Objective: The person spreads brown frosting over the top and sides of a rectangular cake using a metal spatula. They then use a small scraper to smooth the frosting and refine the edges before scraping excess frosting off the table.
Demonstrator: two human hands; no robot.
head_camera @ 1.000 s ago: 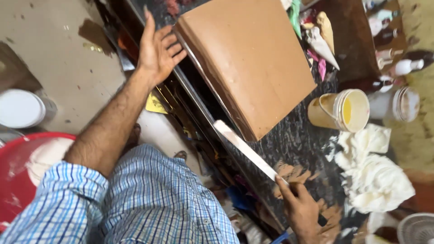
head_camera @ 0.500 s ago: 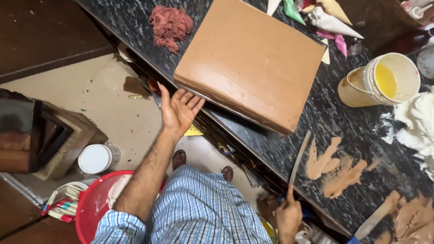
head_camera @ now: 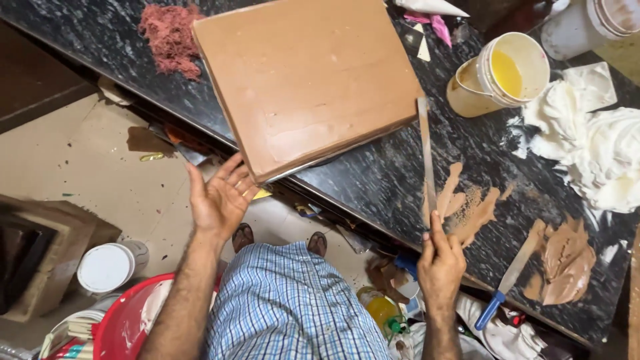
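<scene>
A black speckled stone bench [head_camera: 373,180] runs diagonally across the head view, its near edge facing the person. On it, towards the far left corner, sits a large square cake [head_camera: 307,80] coated in smooth brown icing; its near corner overhangs the bench's near edge. A heap of white cream [head_camera: 587,140] lies at the bench's right end, beside a cream-coloured plastic tub [head_camera: 500,73] tilted on its side, yellow inside. A pile of reddish-brown crumbs [head_camera: 170,37] lies left of the cake near the far edge. Brown icing smears [head_camera: 467,207] mark the bench right of the cake, and a larger icing lump [head_camera: 567,257] lies near the right near edge, next to a blue-handled spatula [head_camera: 510,277]. On the floor at lower left stand a red basin [head_camera: 127,327] and a white round lid [head_camera: 107,267]. The right hand [head_camera: 440,263] is clamped on the lower end of a long flat metal scraper [head_camera: 425,153], whose blade stands against the cake's right side. The left hand [head_camera: 220,197] is spread wide, palm up, fingers apart, just below the cake's overhanging corner and holding nothing; contact with the cake's base cannot be determined. The hands are well apart.
</scene>
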